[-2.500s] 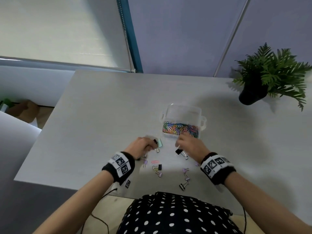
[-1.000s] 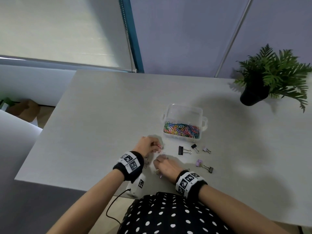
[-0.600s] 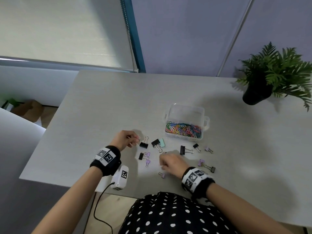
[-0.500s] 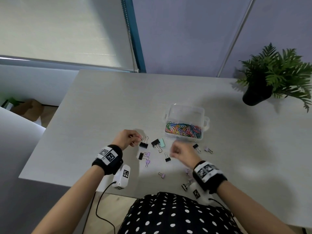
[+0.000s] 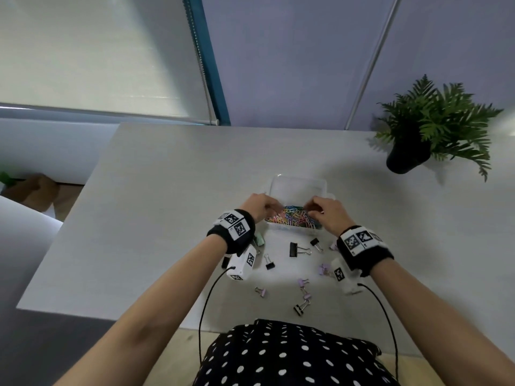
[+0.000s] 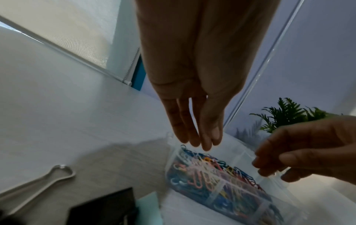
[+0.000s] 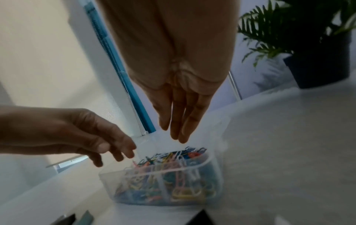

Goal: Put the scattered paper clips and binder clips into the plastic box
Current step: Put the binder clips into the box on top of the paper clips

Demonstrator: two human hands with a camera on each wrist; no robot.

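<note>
Both my grips, left hand (image 5: 257, 205) and right hand (image 5: 324, 211), hang slack and empty over the plastic box (image 5: 296, 188); binder clips (image 5: 298, 249) at 6 o'clock could get knocked off the worktop (image 5: 167, 190).

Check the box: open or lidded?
Open. Both hands hover over the box with no lid across its rim; paper clips show uncovered inside.

1. The right hand (image 7: 179, 97) hangs above a clear plastic box (image 7: 215, 179), its straight fingers (image 7: 189, 121) pointing down and apart from the contents.
2. The box sits on a pale grey table (image 7: 289, 137) and holds a heap of coloured wire paper clips (image 7: 169, 164).
3. The left hand (image 7: 63, 132) comes in from the left, with loosely bent fingers (image 7: 123, 146) above the box's left rim.
4. A green leafy plant in a dark pot (image 7: 318, 60) stands at the far right.
</note>
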